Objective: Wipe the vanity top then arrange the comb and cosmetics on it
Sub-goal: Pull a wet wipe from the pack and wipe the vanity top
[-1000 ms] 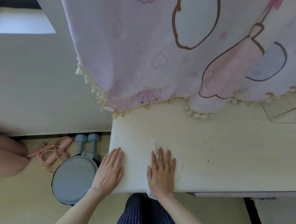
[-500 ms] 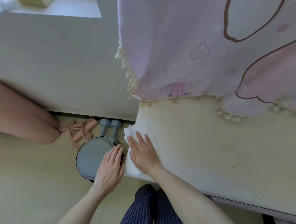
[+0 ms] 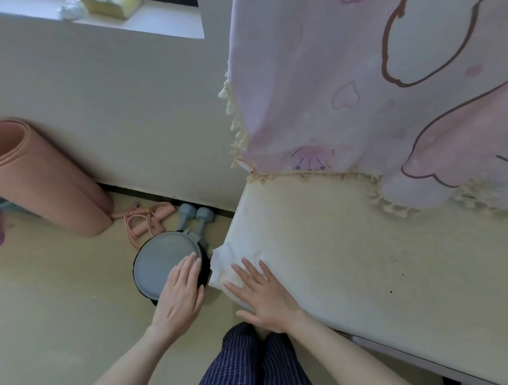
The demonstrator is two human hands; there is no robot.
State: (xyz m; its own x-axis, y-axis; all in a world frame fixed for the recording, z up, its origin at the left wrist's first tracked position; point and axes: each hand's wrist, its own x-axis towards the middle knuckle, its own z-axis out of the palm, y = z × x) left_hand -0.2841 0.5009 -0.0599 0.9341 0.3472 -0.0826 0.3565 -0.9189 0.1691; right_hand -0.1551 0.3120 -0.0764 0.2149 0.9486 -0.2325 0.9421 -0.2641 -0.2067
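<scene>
The cream vanity top fills the right half of the view, with small dark specks on it. My right hand lies flat, fingers spread, pressing a white wipe onto the top's front left corner; the wipe hangs over the left edge. My left hand hovers off the vanity, fingers together, over a round grey bin lid on the floor. No comb or cosmetics are in view.
A pink printed curtain with a tasselled hem drapes over the back of the vanity. On the floor to the left are grey dumbbells, a pink skipping rope and a rolled pink mat. My checked trouser legs are below.
My right hand slid the wipe from the front middle of the top to its left corner. My left hand left the vanity edge and moved over the bin lid. My view swung left.
</scene>
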